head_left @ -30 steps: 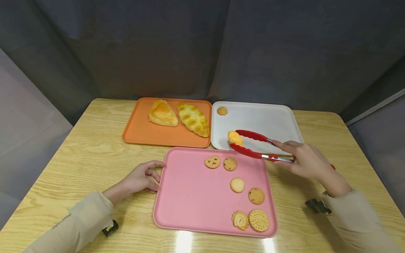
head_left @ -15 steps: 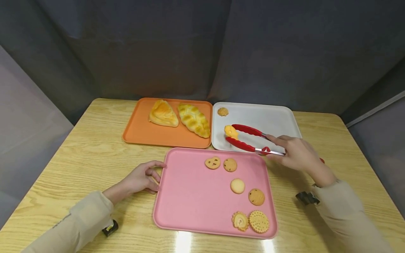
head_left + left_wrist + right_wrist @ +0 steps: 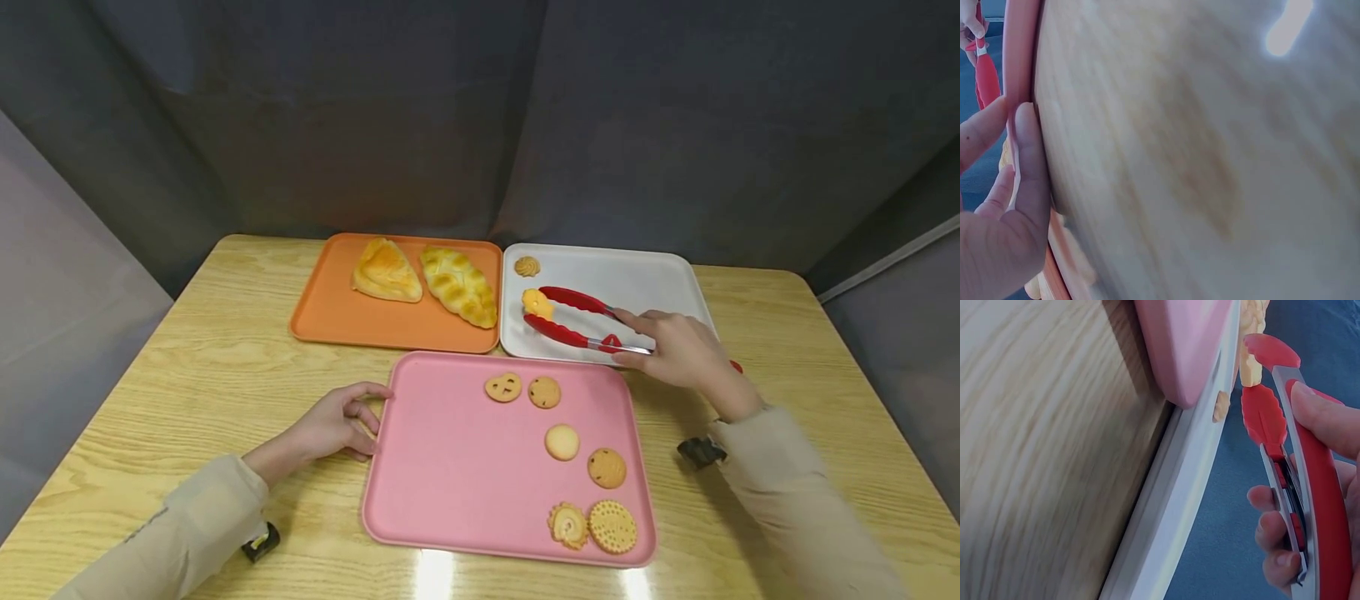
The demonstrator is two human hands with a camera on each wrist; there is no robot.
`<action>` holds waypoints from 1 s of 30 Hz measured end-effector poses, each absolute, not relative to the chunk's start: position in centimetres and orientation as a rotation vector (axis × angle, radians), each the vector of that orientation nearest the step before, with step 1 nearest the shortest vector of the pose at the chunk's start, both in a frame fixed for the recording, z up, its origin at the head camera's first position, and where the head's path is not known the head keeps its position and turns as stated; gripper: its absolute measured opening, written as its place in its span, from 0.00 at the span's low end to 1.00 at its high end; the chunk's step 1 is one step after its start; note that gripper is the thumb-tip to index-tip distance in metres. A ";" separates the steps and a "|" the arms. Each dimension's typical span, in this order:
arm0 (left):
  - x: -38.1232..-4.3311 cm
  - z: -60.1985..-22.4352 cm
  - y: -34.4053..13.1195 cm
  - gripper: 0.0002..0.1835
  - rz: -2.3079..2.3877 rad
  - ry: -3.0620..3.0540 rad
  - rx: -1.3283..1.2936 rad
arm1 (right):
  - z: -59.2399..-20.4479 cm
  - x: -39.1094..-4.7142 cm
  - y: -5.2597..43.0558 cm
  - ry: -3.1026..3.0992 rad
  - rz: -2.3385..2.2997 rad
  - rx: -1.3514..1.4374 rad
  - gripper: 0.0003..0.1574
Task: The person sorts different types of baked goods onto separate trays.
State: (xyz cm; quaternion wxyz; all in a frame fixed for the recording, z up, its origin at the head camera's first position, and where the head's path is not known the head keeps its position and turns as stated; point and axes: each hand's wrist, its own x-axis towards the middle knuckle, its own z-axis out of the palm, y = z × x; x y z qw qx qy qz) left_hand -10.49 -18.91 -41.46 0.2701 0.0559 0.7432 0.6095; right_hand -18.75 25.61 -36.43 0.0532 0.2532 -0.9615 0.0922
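The left hand (image 3: pixel 337 421) pinches the left edge of the pink tray (image 3: pixel 450 467); leftward of the right hand (image 3: pixel 675 348), the yellow cookie (image 3: pixel 537 303) sits between the tips of the red tongs (image 3: pixel 562 332), over the white tray (image 3: pixel 652 279), near its left edge; the right hand grasps the tongs, arms parted; a swirled cookie (image 3: pixel 527 266) occupies the far left corner.

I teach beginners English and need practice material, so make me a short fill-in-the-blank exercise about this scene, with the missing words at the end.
1. The right hand holds tongs with ____-coloured tips.
2. The tongs hold a cookie above the ____-coloured tray.
3. The left hand touches the pink tray at its ____ side.
4. The number of cookies lying on the pink tray is ____.

Missing words: red; white; left; six.
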 end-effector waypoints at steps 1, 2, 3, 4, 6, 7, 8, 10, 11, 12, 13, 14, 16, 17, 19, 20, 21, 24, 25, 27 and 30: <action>-10.5 -41.5 -18.9 0.38 1.643 2.004 0.150 | -36.5 -18.9 25.5 -2.925 0.279 0.772 0.40; -10.5 -41.5 -18.9 0.38 1.643 2.003 0.150 | -36.5 -19.0 25.4 -2.929 0.278 0.770 0.40; -10.5 -41.5 -19.0 0.38 1.643 2.005 0.151 | -36.6 -19.2 25.4 -2.931 0.276 0.768 0.39; -10.5 -41.5 -19.0 0.38 1.642 2.006 0.152 | -36.6 -19.3 25.3 -2.937 0.281 0.765 0.39; -10.5 -41.6 -19.0 0.38 1.641 2.007 0.153 | -36.8 -19.6 25.1 -2.950 0.289 0.756 0.39; -10.5 -41.6 -19.0 0.38 1.641 2.007 0.153 | -36.8 -19.8 24.9 -2.957 0.295 0.751 0.39; -10.5 -41.6 -19.0 0.38 1.642 2.008 0.153 | -36.9 -19.9 24.8 -2.967 0.304 0.740 0.39; -10.5 -41.6 -19.0 0.38 1.645 2.005 0.155 | -37.0 -20.2 24.6 -2.988 0.318 0.717 0.40; -10.5 -41.6 -19.0 0.38 1.647 2.004 0.155 | -37.0 -20.3 24.6 -2.998 0.324 0.707 0.40; -10.5 -41.7 -19.0 0.38 1.649 2.002 0.155 | -37.1 -20.5 24.5 -3.007 0.331 0.694 0.40; -10.5 -41.7 -19.0 0.38 1.651 2.001 0.155 | -37.1 -20.5 24.4 -3.015 0.335 0.686 0.40; -10.5 -41.7 -19.0 0.38 1.653 2.000 0.155 | -37.1 -20.7 24.3 -3.022 0.338 0.676 0.40; -10.5 -41.7 -19.0 0.38 1.654 1.998 0.155 | -37.2 -20.8 24.2 -3.033 0.345 0.662 0.40; -10.5 -41.7 -19.0 0.38 1.654 1.998 0.154 | -37.2 -20.9 24.1 -3.036 0.348 0.660 0.41; -10.5 -41.7 -19.0 0.38 1.652 2.000 0.153 | -37.3 -21.0 24.0 -3.046 0.353 0.646 0.41; -10.5 -41.7 -19.0 0.38 1.651 2.001 0.153 | -37.4 -21.1 24.0 -3.053 0.360 0.637 0.41; -10.5 -41.7 -19.0 0.38 1.651 2.002 0.152 | -37.4 -21.2 23.9 -3.063 0.365 0.628 0.41; -10.5 -41.7 -18.9 0.38 1.650 2.002 0.152 | -37.6 -21.3 23.9 -3.093 0.375 0.593 0.42; -10.5 -41.6 -18.9 0.38 1.651 2.002 0.152 | -37.6 -21.4 23.8 -3.103 0.380 0.584 0.42; -10.5 -41.6 -18.8 0.37 1.650 2.003 0.151 | -37.6 -21.4 23.8 -3.117 0.388 0.567 0.43; -10.5 -41.5 -18.8 0.37 1.651 2.003 0.149 | -37.6 -21.5 23.7 -3.126 0.399 0.555 0.44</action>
